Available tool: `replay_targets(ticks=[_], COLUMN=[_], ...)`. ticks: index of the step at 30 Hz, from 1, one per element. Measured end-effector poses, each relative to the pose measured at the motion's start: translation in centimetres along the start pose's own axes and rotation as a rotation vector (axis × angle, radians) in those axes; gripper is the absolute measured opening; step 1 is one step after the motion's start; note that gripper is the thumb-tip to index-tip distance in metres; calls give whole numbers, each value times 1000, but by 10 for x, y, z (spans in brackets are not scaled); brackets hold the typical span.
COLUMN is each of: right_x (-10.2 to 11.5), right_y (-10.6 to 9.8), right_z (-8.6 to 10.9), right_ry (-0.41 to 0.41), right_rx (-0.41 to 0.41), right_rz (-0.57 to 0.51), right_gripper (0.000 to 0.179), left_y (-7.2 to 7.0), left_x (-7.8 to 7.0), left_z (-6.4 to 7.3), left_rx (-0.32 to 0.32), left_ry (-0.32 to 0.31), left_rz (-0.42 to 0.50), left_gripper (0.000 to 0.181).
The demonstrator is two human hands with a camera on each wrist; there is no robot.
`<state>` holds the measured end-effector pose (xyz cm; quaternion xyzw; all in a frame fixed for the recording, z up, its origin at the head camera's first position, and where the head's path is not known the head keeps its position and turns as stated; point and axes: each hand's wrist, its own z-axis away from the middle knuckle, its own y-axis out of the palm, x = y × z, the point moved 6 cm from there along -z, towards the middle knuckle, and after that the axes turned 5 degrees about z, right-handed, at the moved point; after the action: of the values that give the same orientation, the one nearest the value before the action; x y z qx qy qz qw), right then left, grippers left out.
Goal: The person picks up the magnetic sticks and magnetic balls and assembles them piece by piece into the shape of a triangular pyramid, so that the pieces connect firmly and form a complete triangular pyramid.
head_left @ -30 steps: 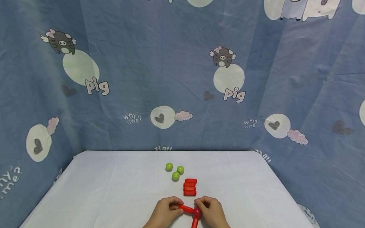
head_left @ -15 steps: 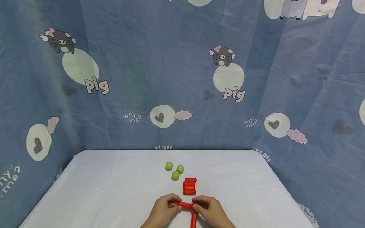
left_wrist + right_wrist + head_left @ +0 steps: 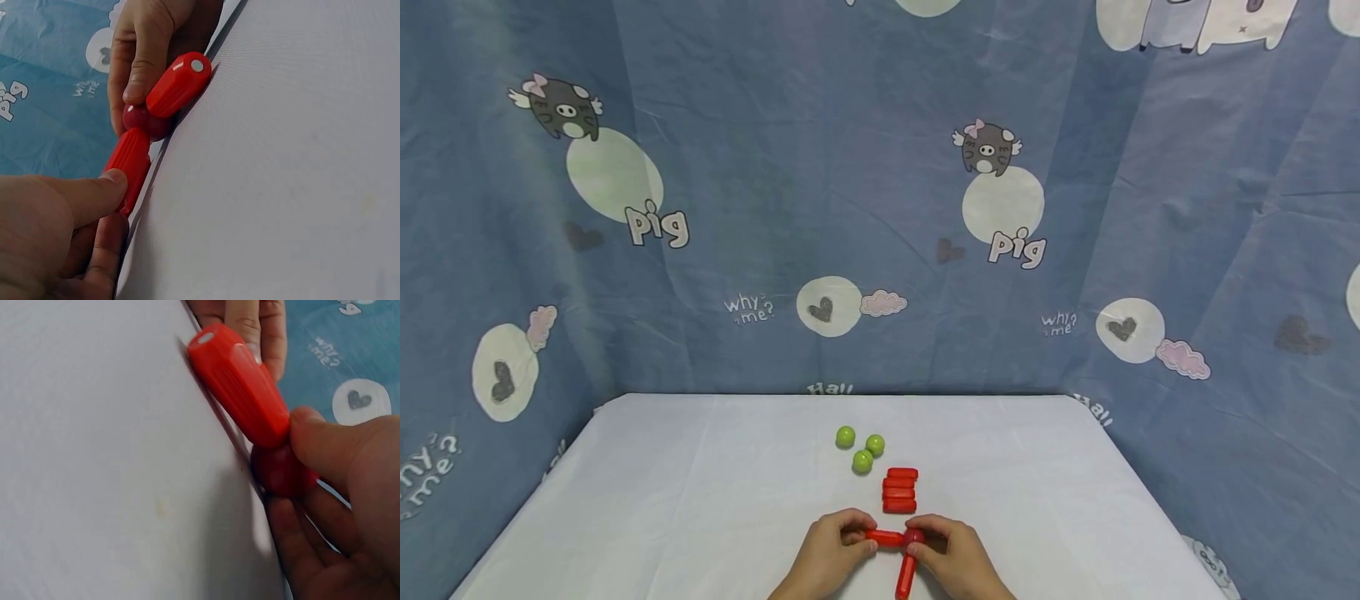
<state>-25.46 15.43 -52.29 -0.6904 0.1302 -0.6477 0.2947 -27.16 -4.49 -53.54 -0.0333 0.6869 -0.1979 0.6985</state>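
Low centre of the head view, both hands worked at one small assembly above or on the white table (image 3: 715,500); whether it rested on the cloth could not be told. The left hand (image 3: 826,552) pinched the left red rod (image 3: 886,538), thumb on top and a finger beneath. The right hand (image 3: 958,554) pinched the dark red ball (image 3: 913,537), its thumb just beside the joint with the near red rod (image 3: 906,577), which ran from the ball towards the bottom edge, its far end unheld.

In the left wrist view, the left rod's inner end met the ball. A pale disc (image 3: 197,65) showed at the near rod's free end; possibly a magnet, judged by look only.

Handling notes, by judgement: the ball was best held firm by its sides, fingertips off both contact spots. The left rod needed a straight push along its length towards the ball's middle; a sideways push might have rolled the ball and swung the unheld rod. A light test tug before release seemed wise.

Above the hands lay four red rods (image 3: 899,493) stacked in a column, and three green balls (image 3: 862,462) above those.
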Motion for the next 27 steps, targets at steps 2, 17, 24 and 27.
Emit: replay_targets(ticks=[2, 17, 24, 27], right_x=[-1, -4, -2, -2], right_y=[0, -1, 0, 0], right_z=[-1, -3, -4, -4], right_ry=[16, 49, 57, 81], right_rx=[-15, -69, -79, -82], right_rz=[5, 46, 52, 52], right_gripper=[31, 35, 35, 35], left_y=[0, -7, -20, -23], left_x=[0, -2, -1, 0], left_z=[0, 0, -6, -9], left_rx=[2, -87, -216, -233], left_ry=[0, 57, 67, 80], left_rz=[-2, 11, 10, 21], left_gripper=[18, 24, 22, 23])
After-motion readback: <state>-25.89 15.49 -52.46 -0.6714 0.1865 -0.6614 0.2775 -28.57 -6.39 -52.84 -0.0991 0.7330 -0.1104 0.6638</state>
